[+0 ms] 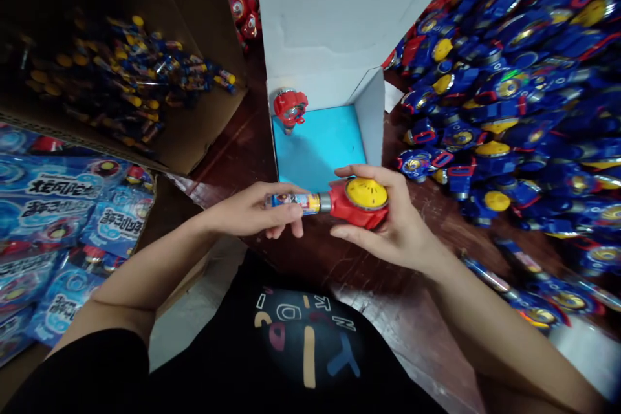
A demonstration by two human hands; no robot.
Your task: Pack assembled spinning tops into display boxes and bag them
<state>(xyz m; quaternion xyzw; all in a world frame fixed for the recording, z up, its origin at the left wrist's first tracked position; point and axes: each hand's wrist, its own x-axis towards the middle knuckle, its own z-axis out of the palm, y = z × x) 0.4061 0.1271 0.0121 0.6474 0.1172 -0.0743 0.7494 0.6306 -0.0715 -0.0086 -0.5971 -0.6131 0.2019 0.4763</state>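
My right hand [388, 226] is closed around a red toy [352, 207] with a yellow round face, its grey neck pointing left. A small clear tube [294, 202] with a blue and yellow label meets that neck, and my left hand [262, 210] grips it between thumb and fingers. The two parts touch end to end; whether they are fastened cannot be seen. Just beyond my hands, an open white box [313, 6] has a bright blue floor. Another red toy [290, 107] stands in the box's back left corner.
At the left, a cardboard box [208, 123] holds many small tubes [145, 71]. Below it lie blue printed packages [63, 207]. A large pile of blue toys [504, 110] covers the right side of the dark red table [330, 259]. More red toys [240, 3] lie behind the white box.
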